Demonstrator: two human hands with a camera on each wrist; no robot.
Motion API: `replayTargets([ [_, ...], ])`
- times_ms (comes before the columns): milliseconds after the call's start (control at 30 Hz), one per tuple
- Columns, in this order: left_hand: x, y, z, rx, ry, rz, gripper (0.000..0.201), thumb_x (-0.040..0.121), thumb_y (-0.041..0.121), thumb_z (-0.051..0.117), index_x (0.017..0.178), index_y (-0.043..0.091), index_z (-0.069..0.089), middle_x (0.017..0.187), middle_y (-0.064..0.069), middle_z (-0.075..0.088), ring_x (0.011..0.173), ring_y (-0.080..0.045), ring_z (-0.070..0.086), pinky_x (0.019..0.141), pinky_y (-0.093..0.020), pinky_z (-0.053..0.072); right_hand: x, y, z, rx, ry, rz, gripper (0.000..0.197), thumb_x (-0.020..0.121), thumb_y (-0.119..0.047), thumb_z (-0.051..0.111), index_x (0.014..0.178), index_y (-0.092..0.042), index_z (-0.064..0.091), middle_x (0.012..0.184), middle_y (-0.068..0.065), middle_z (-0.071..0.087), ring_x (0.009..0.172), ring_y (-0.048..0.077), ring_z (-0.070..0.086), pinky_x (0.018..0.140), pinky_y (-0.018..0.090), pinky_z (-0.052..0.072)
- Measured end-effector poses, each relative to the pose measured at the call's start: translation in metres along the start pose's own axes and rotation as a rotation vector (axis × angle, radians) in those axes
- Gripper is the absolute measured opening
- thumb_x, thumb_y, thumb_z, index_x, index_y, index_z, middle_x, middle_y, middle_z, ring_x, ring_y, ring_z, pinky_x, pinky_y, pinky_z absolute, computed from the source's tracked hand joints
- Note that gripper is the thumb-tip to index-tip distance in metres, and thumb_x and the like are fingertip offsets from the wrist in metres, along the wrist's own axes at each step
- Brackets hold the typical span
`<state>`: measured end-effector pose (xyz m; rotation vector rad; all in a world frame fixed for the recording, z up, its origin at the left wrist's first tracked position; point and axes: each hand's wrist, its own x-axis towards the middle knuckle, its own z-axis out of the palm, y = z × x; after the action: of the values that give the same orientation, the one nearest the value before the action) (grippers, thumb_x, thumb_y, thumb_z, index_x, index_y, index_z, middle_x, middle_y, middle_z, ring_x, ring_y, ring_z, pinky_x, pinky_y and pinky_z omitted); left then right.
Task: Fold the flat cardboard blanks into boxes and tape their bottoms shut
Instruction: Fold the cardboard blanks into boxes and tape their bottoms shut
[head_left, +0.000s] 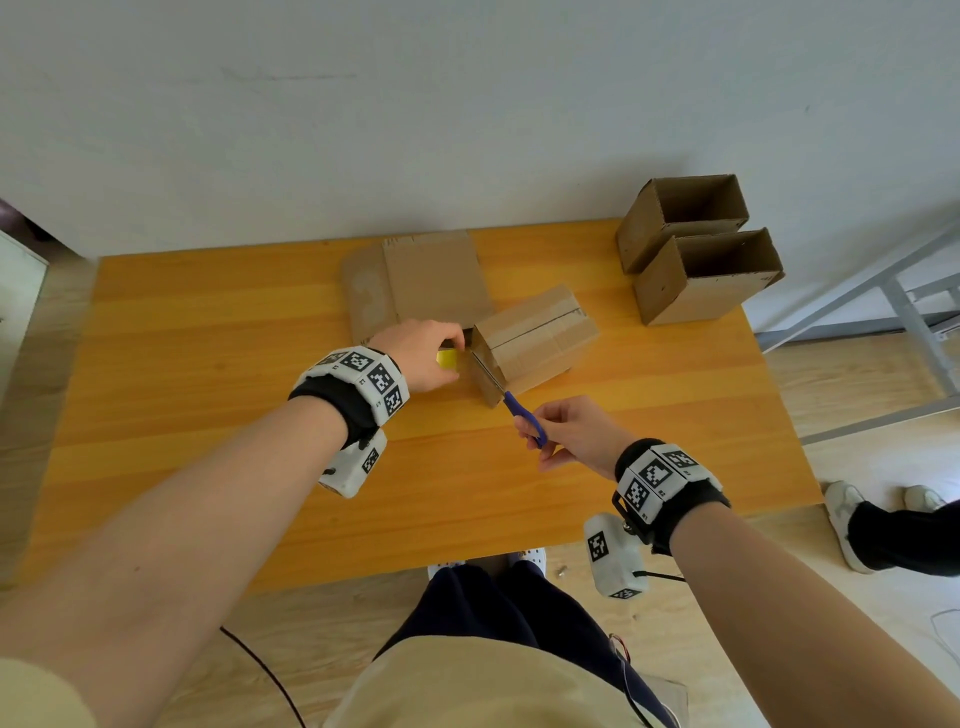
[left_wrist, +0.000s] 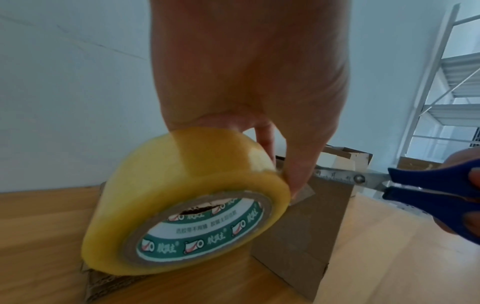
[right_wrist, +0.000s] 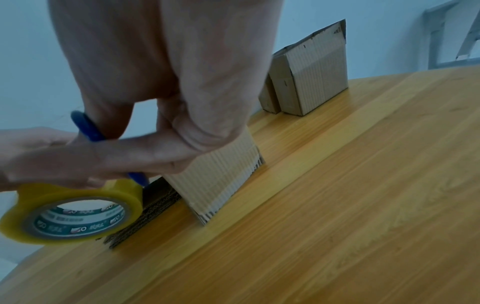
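A folded cardboard box (head_left: 535, 340) stands bottom-up in the middle of the table, with tape along its seam. My left hand (head_left: 423, 353) grips a yellowish tape roll (left_wrist: 187, 201) right beside the box's left end, on the edge of the flat blanks (head_left: 421, 283). My right hand (head_left: 571, 431) holds blue-handled scissors (head_left: 519, 410). Their blades (left_wrist: 337, 175) lie at the box's near top edge, next to my left fingertips (left_wrist: 298, 181). The tape roll (right_wrist: 70, 214) and the box (right_wrist: 215, 181) also show in the right wrist view.
Two finished open boxes (head_left: 696, 244) stand at the table's far right corner. A wooden table (head_left: 208, 364) carries everything. A grey metal rack (head_left: 893, 312) stands to the right. Another person's feet (head_left: 878, 519) are by the table's right side.
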<state>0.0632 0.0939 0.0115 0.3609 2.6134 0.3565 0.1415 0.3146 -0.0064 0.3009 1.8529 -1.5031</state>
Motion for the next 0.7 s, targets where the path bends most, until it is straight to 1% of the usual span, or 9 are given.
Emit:
replayTargets([
  [67, 0.000, 0.002, 0.000, 0.017, -0.006, -0.001, 0.030, 0.084, 0.040, 0.062, 0.112, 0.033, 0.054, 0.100, 0.001, 0.065, 0.081, -0.019, 0.062, 0.069, -0.033, 0.055, -0.001, -0.001, -0.001, -0.009, 0.003, -0.006, 0.022, 0.088, -0.025, 0.066, 0.089, -0.003, 0.066, 0.071, 0.004, 0.063, 0.050, 0.004, 0.056, 0.056, 0.022, 0.055],
  [167, 0.000, -0.001, 0.000, 0.006, -0.016, -0.017, 0.028, 0.084, 0.039, 0.062, 0.111, 0.032, 0.053, 0.104, 0.001, 0.063, 0.083, -0.021, 0.062, 0.073, -0.037, 0.056, -0.003, -0.001, -0.006, 0.008, 0.021, -0.015, 0.020, 0.089, -0.025, 0.065, 0.085, -0.005, 0.067, 0.072, 0.004, 0.063, 0.051, 0.005, 0.056, 0.060, 0.025, 0.058],
  [267, -0.002, -0.006, 0.001, -0.047, -0.040, -0.026, 0.027, 0.083, 0.038, 0.064, 0.106, 0.028, 0.055, 0.098, 0.001, 0.060, 0.082, -0.022, 0.061, 0.073, -0.037, 0.054, -0.005, -0.001, -0.011, 0.008, 0.023, -0.014, 0.020, 0.089, -0.024, 0.064, 0.088, -0.004, 0.067, 0.072, 0.004, 0.063, 0.052, 0.006, 0.056, 0.061, 0.025, 0.058],
  [333, -0.003, -0.010, 0.002, -0.134, -0.043, -0.026, 0.024, 0.080, 0.030, 0.067, 0.100, 0.026, 0.056, 0.096, 0.003, 0.057, 0.083, -0.023, 0.060, 0.071, -0.037, 0.052, -0.007, 0.000, -0.013, -0.004, 0.020, -0.008, 0.023, 0.088, -0.024, 0.066, 0.091, -0.002, 0.066, 0.072, 0.004, 0.063, 0.052, 0.006, 0.057, 0.060, 0.024, 0.057],
  [433, -0.006, -0.013, 0.008, -0.230, -0.044, -0.033, 0.022, 0.078, 0.020, 0.066, 0.097, 0.024, 0.055, 0.088, 0.008, 0.047, 0.076, -0.018, 0.053, 0.064, -0.031, 0.045, -0.008, 0.002, -0.012, -0.006, 0.017, -0.002, 0.029, 0.087, -0.024, 0.066, 0.096, 0.003, 0.066, 0.072, 0.004, 0.063, 0.052, 0.006, 0.056, 0.059, 0.024, 0.057],
  [533, -0.010, -0.012, 0.018, -0.303, 0.010, -0.013, 0.011, 0.083, 0.021, 0.063, 0.092, 0.021, 0.056, 0.087, 0.005, 0.050, 0.077, -0.015, 0.048, 0.068, -0.029, 0.041, -0.009, 0.004, -0.009, -0.005, 0.013, 0.007, 0.033, 0.087, -0.023, 0.067, 0.101, 0.006, 0.065, 0.073, 0.005, 0.063, 0.052, 0.006, 0.056, 0.058, 0.023, 0.057],
  [600, -0.013, -0.010, 0.022, -0.337, 0.065, 0.002, 0.013, 0.089, 0.028, 0.060, 0.092, 0.016, 0.057, 0.085, 0.009, 0.051, 0.081, -0.013, 0.046, 0.073, -0.029, 0.039, -0.009, 0.005, -0.007, -0.009, 0.005, 0.014, 0.033, 0.087, -0.023, 0.067, 0.102, 0.006, 0.065, 0.073, 0.005, 0.063, 0.051, 0.006, 0.056, 0.058, 0.023, 0.057],
  [667, -0.015, -0.012, 0.025, -0.352, 0.107, 0.005, 0.015, 0.090, 0.029, 0.058, 0.090, 0.013, 0.056, 0.079, 0.010, 0.050, 0.077, -0.014, 0.046, 0.070, -0.031, 0.040, -0.008, 0.005, -0.006, -0.022, -0.004, 0.019, 0.031, 0.087, -0.023, 0.067, 0.101, 0.005, 0.066, 0.073, 0.005, 0.063, 0.051, 0.005, 0.056, 0.058, 0.023, 0.057],
  [700, -0.016, -0.013, 0.026, -0.360, 0.116, 0.000, 0.014, 0.090, 0.027, 0.058, 0.088, 0.014, 0.055, 0.075, 0.007, 0.051, 0.073, -0.016, 0.046, 0.067, -0.035, 0.044, -0.008, 0.005, -0.006, -0.030, -0.009, 0.019, 0.030, 0.086, -0.023, 0.067, 0.100, 0.003, 0.066, 0.073, 0.004, 0.064, 0.051, 0.005, 0.056, 0.059, 0.024, 0.057],
])
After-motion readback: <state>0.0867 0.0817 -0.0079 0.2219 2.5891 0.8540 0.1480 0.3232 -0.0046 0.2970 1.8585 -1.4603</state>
